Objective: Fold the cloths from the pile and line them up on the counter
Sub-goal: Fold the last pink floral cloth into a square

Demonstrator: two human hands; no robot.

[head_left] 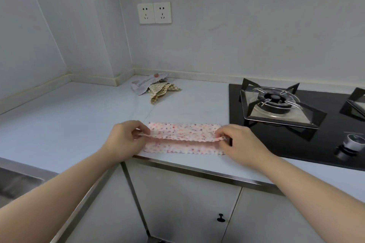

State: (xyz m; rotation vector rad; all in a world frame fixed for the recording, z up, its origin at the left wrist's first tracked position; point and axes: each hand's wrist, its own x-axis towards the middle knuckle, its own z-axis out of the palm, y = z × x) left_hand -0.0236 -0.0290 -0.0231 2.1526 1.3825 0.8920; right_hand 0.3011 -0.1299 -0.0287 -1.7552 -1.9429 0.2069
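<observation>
A pink dotted cloth (183, 131) lies spread near the front edge of the white counter (69, 124). Its far half is doubled over toward me, and the folded edge hangs slightly above the lower layer. My left hand (126, 140) pinches the left end of that lifted edge. My right hand (237, 141) pinches its right end. Farther back, near the wall corner, lies the pile: a grey-white cloth (145, 84) and a yellow checked cloth (161, 91), both crumpled and overlapping.
A black gas hob (335, 140) with a burner (273, 100) and a knob (353, 141) sits just right of the pink cloth. A steel sink (17, 181) lies at the lower left. Two wall sockets (154, 13) are above the pile.
</observation>
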